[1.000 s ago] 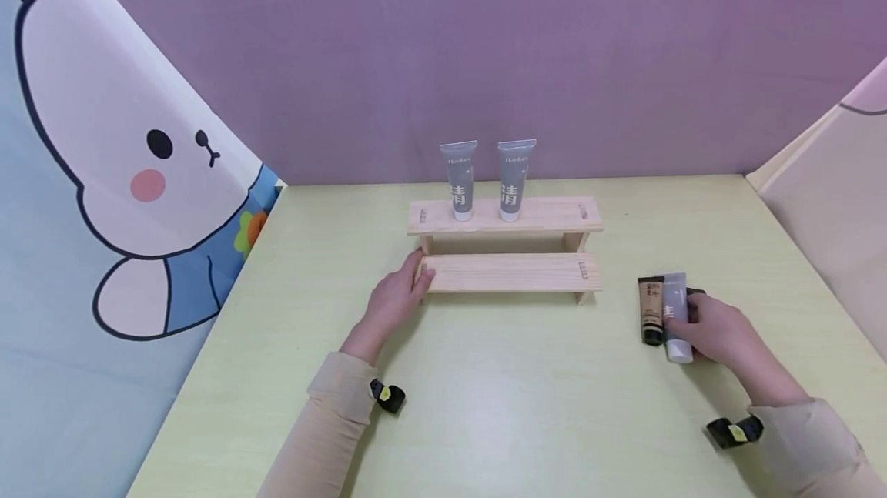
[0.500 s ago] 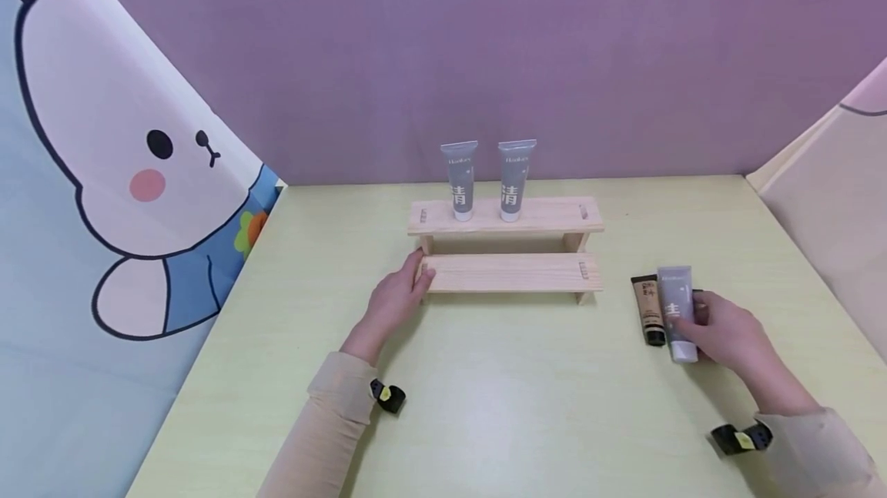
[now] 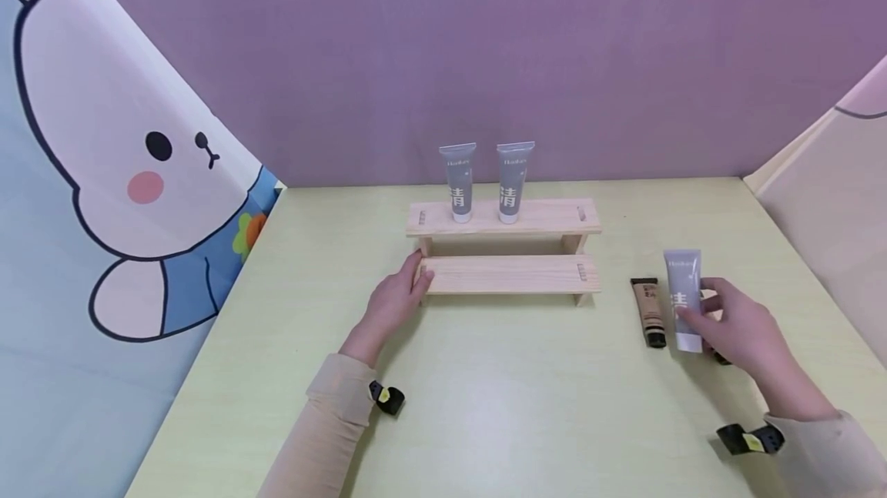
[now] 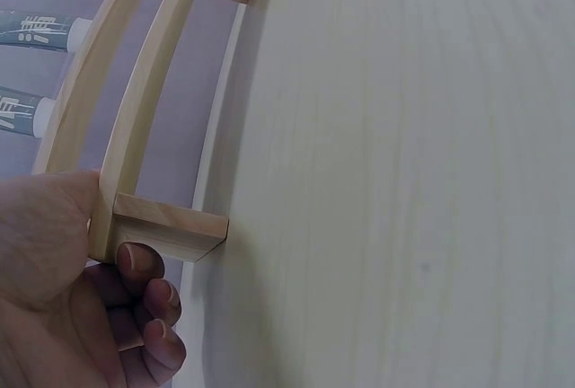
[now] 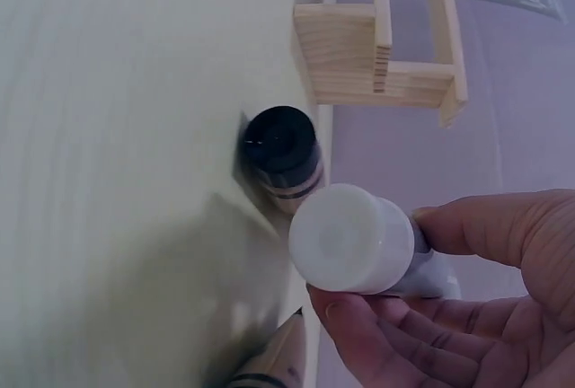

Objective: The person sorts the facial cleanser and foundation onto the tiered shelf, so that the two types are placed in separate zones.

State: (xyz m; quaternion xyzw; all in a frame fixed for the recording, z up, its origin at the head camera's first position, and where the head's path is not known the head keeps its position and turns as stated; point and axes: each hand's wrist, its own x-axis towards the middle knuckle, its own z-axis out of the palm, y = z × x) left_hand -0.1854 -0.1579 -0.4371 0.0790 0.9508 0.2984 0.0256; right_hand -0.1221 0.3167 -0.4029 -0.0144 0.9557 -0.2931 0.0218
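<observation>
A two-tier wooden shelf [image 3: 506, 275] stands at the table's middle. My left hand [image 3: 398, 298] grips the left end of its lower board, and in the left wrist view the fingers curl under that board [image 4: 144, 110]. My right hand [image 3: 741, 329] pinches a grey squeeze tube with a white cap [image 3: 684, 290] between thumb and fingers. The cap [image 5: 346, 237] points toward the camera in the right wrist view. Left of it lies a brown tube with a black cap [image 3: 650, 313]. A second dark-capped tube [image 3: 721, 357] is mostly hidden behind my right hand.
Two grey tubes, one on the left [image 3: 460, 182] and another beside it [image 3: 513, 182], stand cap-down on the upper board. A purple cloth [image 3: 485, 59] hangs behind the table [image 3: 471, 406]. A curtain with a cartoon animal [image 3: 138, 213] hangs at the left.
My right hand has lifted the grey tube up off the table and shifted slightly right, away from the brown tube. The left hand keeps its hold on the shelf.
</observation>
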